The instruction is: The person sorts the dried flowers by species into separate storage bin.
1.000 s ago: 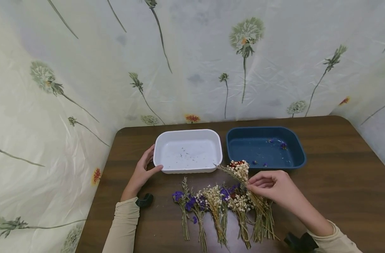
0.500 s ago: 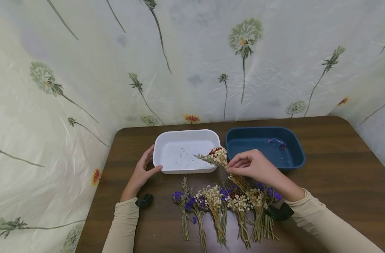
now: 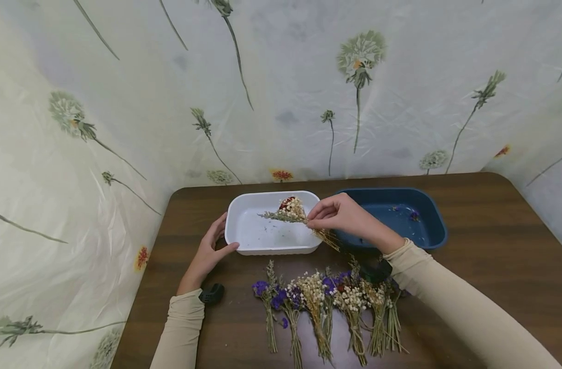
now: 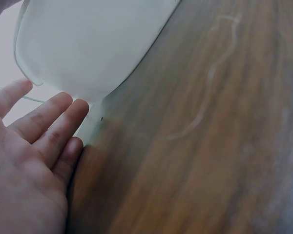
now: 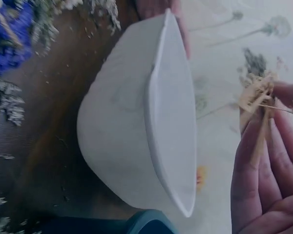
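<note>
My right hand (image 3: pixel 342 218) pinches a small bunch of dried flowers (image 3: pixel 292 207) by its stems, over the right part of a white plastic tub (image 3: pixel 273 250). The bunch has cream blossoms, a dark red flower and a green sprig pointing left; its stems trail back below the fingers. In the right wrist view, the bunch (image 5: pixel 256 95) sits between thumb and fingertips, above the tub's rim. At the tub's left end rests my left hand (image 3: pixel 210 251), thumb by the front corner, fingers along the side. Its extended fingertips (image 4: pixel 78 107) meet the tub wall in the left wrist view.
Several dried flower bunches (image 3: pixel 312 289), purple and cream, lie in a row in front of the tubs. A dark blue tub (image 3: pixel 439 228) with loose purple petals stands right of the white one, partly behind the right arm. Plant bits are scattered in the white tub.
My right hand has carried the flower bunch leftward and away from me, from above the row of bunches to over the white tub. The left hand stays at the tub's end.
</note>
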The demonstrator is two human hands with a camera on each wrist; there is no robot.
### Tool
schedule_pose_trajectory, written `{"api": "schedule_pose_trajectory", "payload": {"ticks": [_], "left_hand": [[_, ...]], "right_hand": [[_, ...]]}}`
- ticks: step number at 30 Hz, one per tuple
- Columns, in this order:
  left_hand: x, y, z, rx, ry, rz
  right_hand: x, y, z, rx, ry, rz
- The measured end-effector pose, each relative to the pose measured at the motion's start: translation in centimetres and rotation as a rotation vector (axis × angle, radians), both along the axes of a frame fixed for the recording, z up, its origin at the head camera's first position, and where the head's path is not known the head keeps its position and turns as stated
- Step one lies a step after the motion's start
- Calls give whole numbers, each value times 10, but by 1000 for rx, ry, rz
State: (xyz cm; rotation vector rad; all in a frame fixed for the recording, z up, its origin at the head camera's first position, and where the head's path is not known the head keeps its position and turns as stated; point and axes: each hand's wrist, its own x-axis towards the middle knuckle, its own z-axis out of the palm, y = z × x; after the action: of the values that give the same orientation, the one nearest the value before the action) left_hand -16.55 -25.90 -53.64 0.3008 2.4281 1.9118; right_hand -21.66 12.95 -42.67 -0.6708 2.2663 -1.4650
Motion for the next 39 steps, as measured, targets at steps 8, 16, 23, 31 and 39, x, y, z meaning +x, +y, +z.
{"api": "schedule_pose_trajectory", "payload": {"ticks": [8,16,23,31,39], "left_hand": [[2,-1,1,-1,-6,4],[5,-2,2,-7,-17,18],[4,1,2,0,1,18],[0,2,1,11,10,-1],[-2,2,0,-8,25,6]], "right_hand": [[-23,-22,-6,-25,-118,1],[-41,-48,-14,25,-104,24],[-50,-69,-13,71,-92,42],[-59,-87,-19,166,-75,52],[-66,-108,-18,273,3,98]]}}
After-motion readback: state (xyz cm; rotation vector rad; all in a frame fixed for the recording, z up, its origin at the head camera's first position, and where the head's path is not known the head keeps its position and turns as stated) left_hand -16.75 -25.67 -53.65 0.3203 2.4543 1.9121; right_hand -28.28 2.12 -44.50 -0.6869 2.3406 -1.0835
